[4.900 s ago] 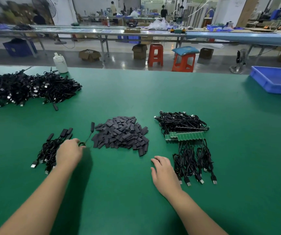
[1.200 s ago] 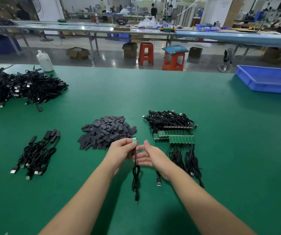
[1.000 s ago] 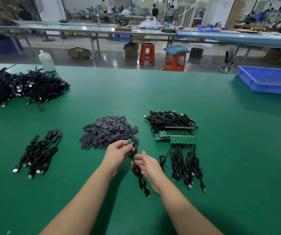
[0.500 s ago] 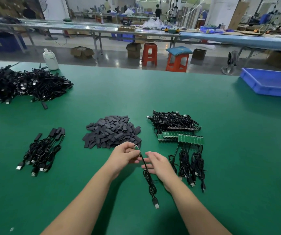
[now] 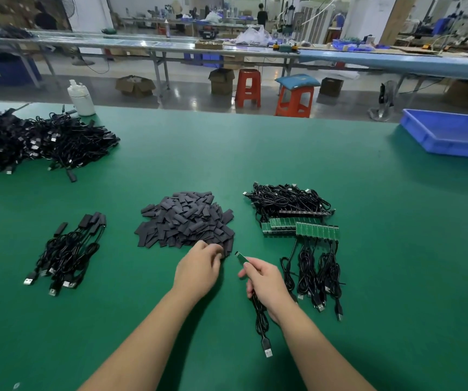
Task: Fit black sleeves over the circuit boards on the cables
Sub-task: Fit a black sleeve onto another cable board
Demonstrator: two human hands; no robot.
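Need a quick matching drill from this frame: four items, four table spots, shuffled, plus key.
Items:
1. sleeve pile
2. blue tray
3. white bottle
4. sleeved cables

Places:
A. far right edge
B. near left
C. centre, at the left hand
D. far left, by the big cable heap

Pairs: 1-C, 2-A, 3-D, 4-B

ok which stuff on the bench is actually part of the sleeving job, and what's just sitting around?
In the job:
- sleeve pile, left hand at its near edge
- cable with bare board, held by right hand
- unsleeved cables
- sleeved cables

Lying about:
- white bottle
- blue tray
- big cable heap, far left
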